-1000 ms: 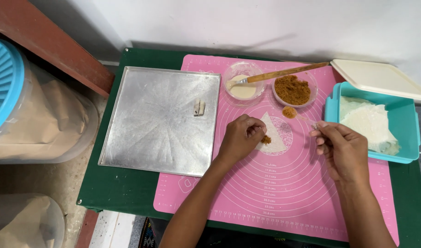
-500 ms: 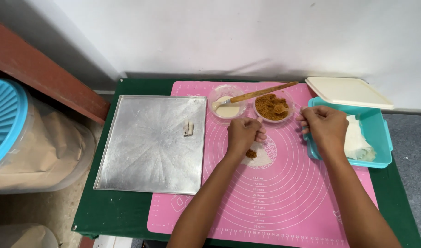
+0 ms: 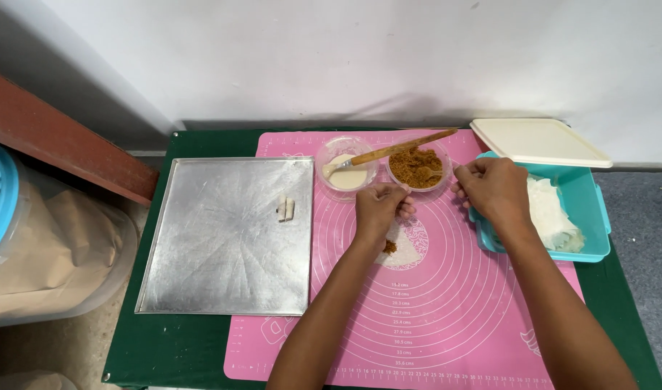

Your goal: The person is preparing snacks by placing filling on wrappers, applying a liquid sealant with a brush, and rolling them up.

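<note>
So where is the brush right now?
The brush lies near the top of the head view, bristles in the bowl of white paste, handle over the bowl of brown filling.

I count two hands, left (image 3: 378, 209) and right (image 3: 493, 189); two small bowls (image 3: 345, 175); one brush (image 3: 396, 150); one baking tray (image 3: 222, 238); two rolled pieces (image 3: 285, 209); one pink mat (image 3: 432, 303); one teal box (image 3: 587, 209); one lid (image 3: 537, 141).

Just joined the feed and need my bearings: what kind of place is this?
Probably a home food-preparation corner, not a commercial kitchen: a small green table against a bare wall, a pink pastry mat, a metal baking tray, and bowls of brown filling and pale paste.
</note>
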